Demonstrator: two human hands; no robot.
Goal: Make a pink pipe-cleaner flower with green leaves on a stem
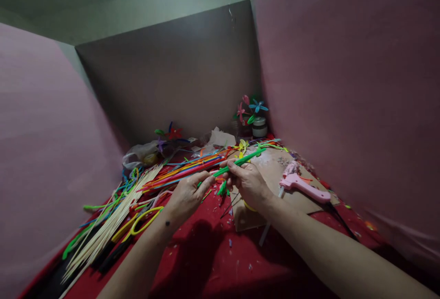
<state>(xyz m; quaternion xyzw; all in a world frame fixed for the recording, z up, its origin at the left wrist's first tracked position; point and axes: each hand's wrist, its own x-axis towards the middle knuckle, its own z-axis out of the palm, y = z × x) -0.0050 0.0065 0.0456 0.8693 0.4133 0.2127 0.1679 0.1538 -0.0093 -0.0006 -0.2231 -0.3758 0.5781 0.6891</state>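
Note:
A small bundle of green pipe cleaners [252, 155] slants up to the right between my hands, above the red cloth. My left hand [190, 192] pinches its lower left end between thumb and fingers. Farther along, my right hand [248, 179] is closed around the same bundle, thumb on top, and its far tips stick out past the fingers. Just below the right fingers lies a short bunch of green pieces [222, 189]. Under my right hand is a piece of brown cardboard [245, 219], with something yellow partly hidden by the wrist.
A pink glue gun [304, 187] rests on the cardboard at right, its cord trailing forward. Wooden sticks [113, 223], yellow-handled scissors [142, 221] and coloured pipe cleaners [185, 169] lie at left. Pipe-cleaner flowers [256, 106] stand by a jar [259, 127] at the back. Pink walls flank the table.

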